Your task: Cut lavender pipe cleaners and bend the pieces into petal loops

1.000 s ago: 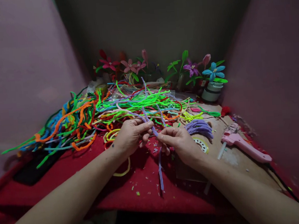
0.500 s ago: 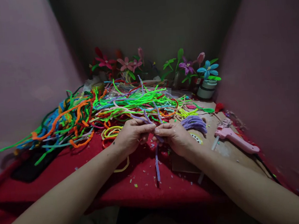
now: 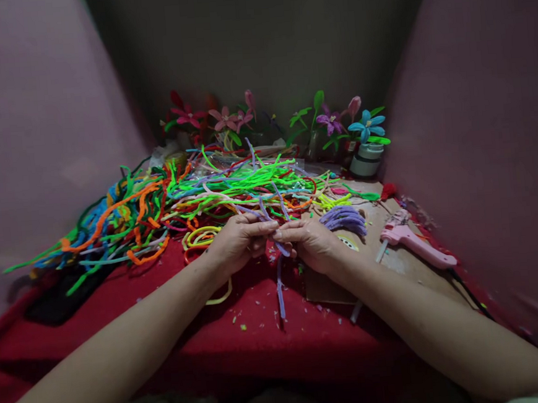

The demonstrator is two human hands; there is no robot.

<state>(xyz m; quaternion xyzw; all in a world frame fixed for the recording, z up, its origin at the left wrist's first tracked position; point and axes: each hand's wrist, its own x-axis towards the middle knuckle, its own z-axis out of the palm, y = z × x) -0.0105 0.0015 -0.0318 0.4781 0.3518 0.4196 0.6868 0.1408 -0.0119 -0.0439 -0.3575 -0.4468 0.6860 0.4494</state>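
Lavender pipe cleaners (image 3: 280, 287) are pinched between my two hands, with ends sticking up above the fingers and one end hanging below them. My left hand (image 3: 246, 237) grips them from the left, its thumb and index finger pressed together. From the right, my right hand (image 3: 307, 239) does the same, its fingertips meeting the left ones. Where the pieces cross is partly covered by the fingers. Just beyond the right hand lies a bundle of short lavender pipe cleaners (image 3: 344, 220).
Behind the hands spreads a heap of coloured pipe cleaners (image 3: 249, 181). Pipe-cleaner flowers stand at the back, one blue flower (image 3: 366, 125) in a white jar (image 3: 367, 159). A pink glue gun (image 3: 409, 240) rests on cardboard (image 3: 395, 266) at right. Scraps dot the red cloth (image 3: 261, 339).
The view has shifted slightly. Both hands keep their pinch on the lavender pipe cleaners, and the fingertips have moved only a little.
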